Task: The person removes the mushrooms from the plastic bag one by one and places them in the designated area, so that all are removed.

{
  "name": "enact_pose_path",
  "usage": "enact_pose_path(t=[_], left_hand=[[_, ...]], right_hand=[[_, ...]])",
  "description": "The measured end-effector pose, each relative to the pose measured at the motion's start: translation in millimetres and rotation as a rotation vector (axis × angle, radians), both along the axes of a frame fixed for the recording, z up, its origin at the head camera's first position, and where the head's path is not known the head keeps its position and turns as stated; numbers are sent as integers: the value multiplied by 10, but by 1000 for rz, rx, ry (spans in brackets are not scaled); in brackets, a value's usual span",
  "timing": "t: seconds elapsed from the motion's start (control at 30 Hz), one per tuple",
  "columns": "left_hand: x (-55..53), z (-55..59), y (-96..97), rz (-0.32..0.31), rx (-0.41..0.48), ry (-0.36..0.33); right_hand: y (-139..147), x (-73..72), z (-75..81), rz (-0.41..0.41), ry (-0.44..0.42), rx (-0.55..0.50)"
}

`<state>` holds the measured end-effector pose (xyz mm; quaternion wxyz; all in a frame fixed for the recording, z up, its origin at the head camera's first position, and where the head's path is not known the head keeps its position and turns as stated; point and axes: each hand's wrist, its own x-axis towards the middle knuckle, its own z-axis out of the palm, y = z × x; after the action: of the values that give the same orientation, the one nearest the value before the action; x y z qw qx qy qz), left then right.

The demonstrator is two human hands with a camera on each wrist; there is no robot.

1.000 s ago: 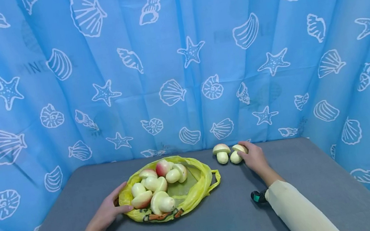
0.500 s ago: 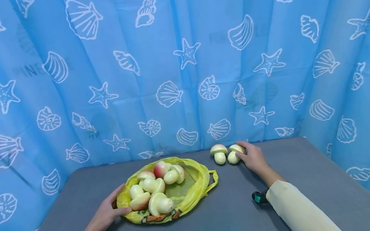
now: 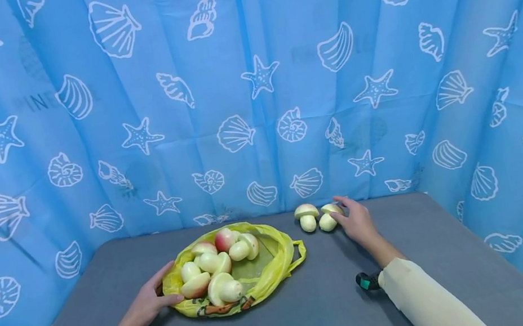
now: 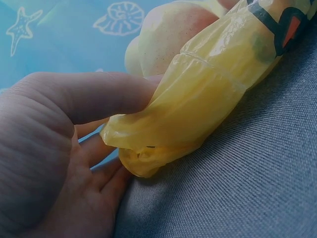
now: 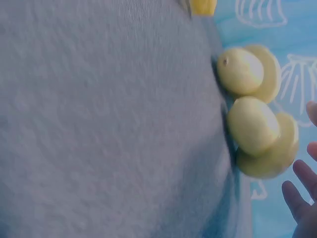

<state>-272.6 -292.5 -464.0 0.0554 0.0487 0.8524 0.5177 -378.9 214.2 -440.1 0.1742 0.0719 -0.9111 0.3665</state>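
Note:
A yellow plastic bag (image 3: 278, 266) lies spread on the table in the head view, its mouth up, with several pale mushrooms (image 3: 230, 291) with pinkish caps in it. My left hand (image 3: 143, 307) rests at the bag's left side, thumb and fingers spread about its edge; in the left wrist view the thumb (image 4: 109, 96) touches the bag. Two more mushrooms stand at the table's back: one upright (image 3: 307, 218), one leaning (image 3: 328, 219) beside it. Close to the leaning one is my right hand (image 3: 357, 222), its fingers apart from the mushroom in the right wrist view.
Grey cloth covers the table (image 3: 311, 314). Right behind its far edge hangs a blue curtain (image 3: 252, 102) printed with white shells and starfish. A bag handle loop (image 3: 299, 254) sticks out toward the right. Each wrist wears a black device.
My right hand's fingers have spread and come away from the leaning mushroom, which stays on the table. The left hand stays at the bag. The head view has shifted slightly.

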Motion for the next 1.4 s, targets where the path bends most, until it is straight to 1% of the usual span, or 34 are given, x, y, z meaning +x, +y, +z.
enact_pose_path(t=[0.17,0.27,0.5,0.57,0.73,0.87,1.0,1.17,1.4], left_hand=[[-21,-11,-25,-7,5,-2],[-18,-8,-26,-18,8,4],[-8,-7,-3,-18,12,-1],[-7,-4,2,-22,9,0],[-20,-17,-1,-6,6,-14],[-31,-31,-15,-7,7,-19],[-29,-35,-26,-5,12,-21],[-19,-38,-31,-8,19,-15],[-11,-15,-15,-8,21,-24]], right_hand=[[-94,98,9,12,128,-64],[-156,166,15,36,168,-85],[-276,321,67,77,147,-140],[-306,356,69,90,163,-156],[-388,462,63,138,206,-206],[-465,542,56,177,232,-251],[-550,619,47,194,213,-289],[-656,694,31,239,188,-325],[-797,786,39,294,167,-326]])
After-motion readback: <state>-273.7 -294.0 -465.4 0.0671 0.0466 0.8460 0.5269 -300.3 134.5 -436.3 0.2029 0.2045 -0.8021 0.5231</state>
